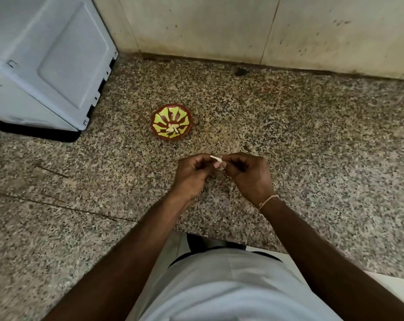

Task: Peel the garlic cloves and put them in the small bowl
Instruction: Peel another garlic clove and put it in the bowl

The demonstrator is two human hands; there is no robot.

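- My left hand (191, 174) and right hand (247, 174) meet above the speckled bench (312, 147), fingers curled inward, both pinching one garlic clove (219, 162) between their fingertips.
- A pale flap of skin sticks up from the clove toward my left thumb.
- Both forearms run in from the lower edge and converge at the clove; a thin thread band (267, 200) circles my right wrist.
- The small bowl (172, 122), red-brown with yellow-green petals, sits beyond my hands and slightly left, well apart from them, with a few peeled cloves (172, 129) inside.
- A pale grey appliance (50, 66) occupies the far left corner; the tiled wall (242, 26) bounds the far edge.
- Open bench lies right of the bowl.
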